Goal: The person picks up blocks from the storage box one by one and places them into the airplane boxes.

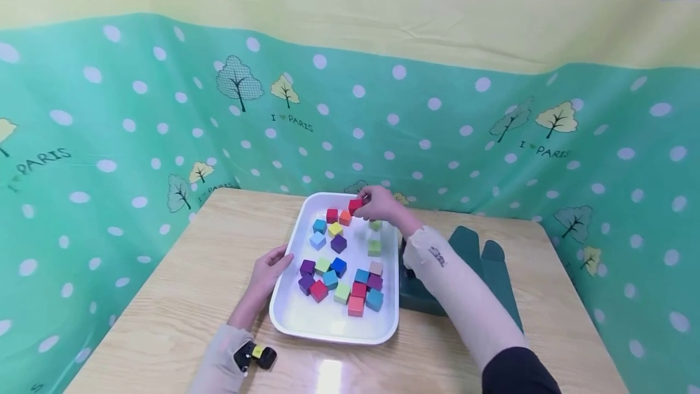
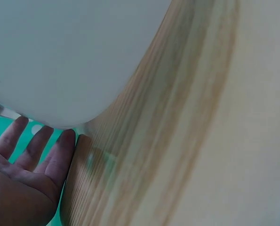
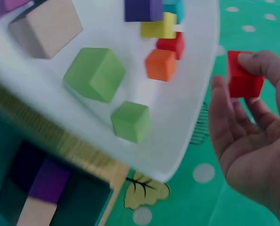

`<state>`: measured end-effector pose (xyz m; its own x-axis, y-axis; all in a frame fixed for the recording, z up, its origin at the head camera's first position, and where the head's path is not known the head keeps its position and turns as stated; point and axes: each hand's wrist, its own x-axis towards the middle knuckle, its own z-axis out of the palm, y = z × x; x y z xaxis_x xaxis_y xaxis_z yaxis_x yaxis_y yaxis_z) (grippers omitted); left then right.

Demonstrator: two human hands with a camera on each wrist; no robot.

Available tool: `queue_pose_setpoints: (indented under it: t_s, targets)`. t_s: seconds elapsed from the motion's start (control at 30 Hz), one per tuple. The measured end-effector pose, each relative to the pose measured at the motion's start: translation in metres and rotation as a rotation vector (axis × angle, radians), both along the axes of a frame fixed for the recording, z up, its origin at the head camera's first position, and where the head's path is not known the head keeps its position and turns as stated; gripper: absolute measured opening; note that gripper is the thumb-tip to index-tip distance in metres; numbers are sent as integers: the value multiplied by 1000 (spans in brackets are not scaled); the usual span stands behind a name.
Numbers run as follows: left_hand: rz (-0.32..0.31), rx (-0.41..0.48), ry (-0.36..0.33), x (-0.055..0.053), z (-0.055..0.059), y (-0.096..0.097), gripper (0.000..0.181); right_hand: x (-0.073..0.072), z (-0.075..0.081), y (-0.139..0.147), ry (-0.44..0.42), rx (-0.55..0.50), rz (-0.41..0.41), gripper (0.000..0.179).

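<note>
A white tray with rounded corners holds several coloured cubes, among them an orange cube, a yellow cube and a light green cube. My right hand pinches a red cube between thumb and fingers, above the tray's far right part in the head view. At the tray's left side my left hand holds the rim, its thumb over the edge and its fingers outside. In the left wrist view the fingers stand spread beside the tray's outer wall.
Against the tray's right side stands a dark green container, partly hidden by my right arm; a purple cube and a pale cube lie in it. The wooden table reaches a patterned green curtain behind and at both sides.
</note>
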<state>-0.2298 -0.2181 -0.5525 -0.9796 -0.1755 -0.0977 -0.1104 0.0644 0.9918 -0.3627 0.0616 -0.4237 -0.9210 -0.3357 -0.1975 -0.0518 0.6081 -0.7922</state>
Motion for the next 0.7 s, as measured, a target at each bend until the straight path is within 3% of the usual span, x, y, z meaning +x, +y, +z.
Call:
queue_pose_setpoints:
  t_s: [0.17,0.33,0.5,0.7]
  targets:
    - [-9,1,-17,-2,1,0,49,23,12,37,42,-175,14,32]
    - [-21,-10,-26,-1,1,-2,51,49,6,80,47,-298,-14,37]
    - [-9,-17,-32,-1,1,-4,51,70,-6,120,48,-293,-88,43]
    - [-14,-7,-44,-2,2,2,50,81,-20,161,70,-253,-181,47]
